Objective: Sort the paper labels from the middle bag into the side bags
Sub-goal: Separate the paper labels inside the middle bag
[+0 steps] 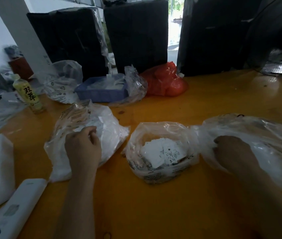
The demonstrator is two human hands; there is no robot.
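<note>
Both hands are out at the side bags, so this reads as the drop-off part of a sorting cycle. The left hand [83, 147] rests over the mouth of the left bag [102, 135], its fingers curled inward; whether they pinch a label cannot be told, as the fingertips are turned away. The right hand [231, 149] is at the opening of the right bag [257, 135], its fingers hidden by the plastic, so its hold cannot be told either. The middle bag [161, 173] sits open between them, toward the near edge of the table [205, 100], with the paper labels [161, 152] piled inside, one showing M and XS. To do this well, each label should be let go well inside the mouth, the film held open, and the size read before choosing a side.
</note>
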